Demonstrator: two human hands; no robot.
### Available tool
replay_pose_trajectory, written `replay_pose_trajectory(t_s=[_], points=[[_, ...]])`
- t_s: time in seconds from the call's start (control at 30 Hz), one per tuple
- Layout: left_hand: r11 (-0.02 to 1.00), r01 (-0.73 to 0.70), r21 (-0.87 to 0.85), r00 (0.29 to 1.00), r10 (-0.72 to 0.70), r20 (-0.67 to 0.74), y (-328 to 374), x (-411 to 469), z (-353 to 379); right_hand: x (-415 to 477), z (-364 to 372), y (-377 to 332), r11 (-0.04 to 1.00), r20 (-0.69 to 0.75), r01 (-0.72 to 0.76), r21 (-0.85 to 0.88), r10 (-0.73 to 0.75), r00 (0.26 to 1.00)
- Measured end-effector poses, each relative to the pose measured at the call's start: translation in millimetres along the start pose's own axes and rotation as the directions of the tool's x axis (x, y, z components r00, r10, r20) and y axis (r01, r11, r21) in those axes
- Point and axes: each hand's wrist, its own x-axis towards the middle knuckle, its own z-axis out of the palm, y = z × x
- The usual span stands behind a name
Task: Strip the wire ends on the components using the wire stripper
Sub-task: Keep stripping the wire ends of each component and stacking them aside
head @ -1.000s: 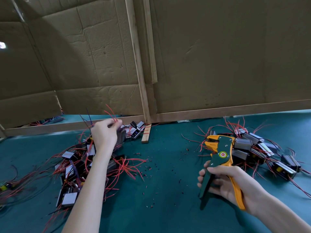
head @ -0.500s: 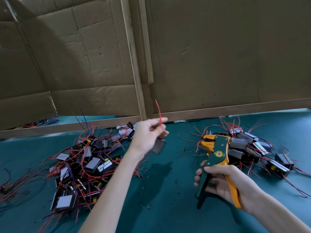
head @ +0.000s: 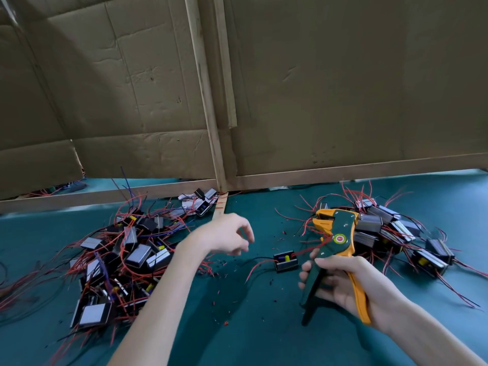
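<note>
The fingers (head: 247, 229) of the left hand (head: 224, 237) are seen loosely spread and a little curled, with nothing pinched between them. The hand is blurred and is carried above the desk (head: 264, 339), to the left of the wire stripper (head: 336, 240). The fingers (head: 307, 268) of the right hand (head: 351, 283) are wrapped round the stripper's green and yellow handles, which are spread apart.

A single component (head: 286, 261) is lying on the desk just left of the stripper's handles and is gripped by neither hand. A red lead (head: 303, 251) is run from it toward the stripper; whether its end touches the tool cannot be told. A tangled pile of components (head: 113, 260) is heaped well to the left of the stripper, and a second pile (head: 396, 233) is lying just behind it and to its right. Scraps of insulation (head: 219, 299) are scattered on the desk left of the stripper.

If the handles are squeezed while the component is unheld, the whole part is likely to be dragged across the desk instead of the insulation being cut. A lead fed too deep could be bared too far or its strands nicked. Stray leads from the second pile could be caught in the jaws by mistake, since they lie so close. The left fingers could be nipped if the lead is fed in near its tip.
</note>
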Motion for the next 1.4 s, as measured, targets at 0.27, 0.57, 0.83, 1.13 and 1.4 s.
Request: replay_pose_trajectory(t_s=[0.27,0.57,0.83,1.13,1.4], points=[[0.998,-0.024,-0.063,0.971,0.038,0.238,-12.1,14.4,20.1,1.4,-3.0,-1.4,1.000,-0.028,0.012,0.009,-0.012,1.000],[0.805,-0.342,-0.484,0.939,0.309,-0.150,-7.8,26.7,38.2,0.1,-1.0,-0.9,1.000,-0.035,-0.008,0.012,0.008,0.999],[0.438,-0.575,-0.691,0.812,0.207,-0.546,16.1,14.1,25.7,-1.6,2.4,-0.2,0.997,0.019,0.035,-0.068,-0.033,0.999],[0.454,-0.594,-0.664,0.787,0.156,-0.597,19.7,5.2,10.4,-11.7,8.4,-4.6,0.971,0.107,0.225,-0.086,-0.215,0.971],[0.518,-0.572,-0.635,0.789,0.139,-0.598,12.1,0.2,-2.0,-9.7,6.7,-8.3,0.898,0.060,0.437,-0.050,-0.434,0.899]])
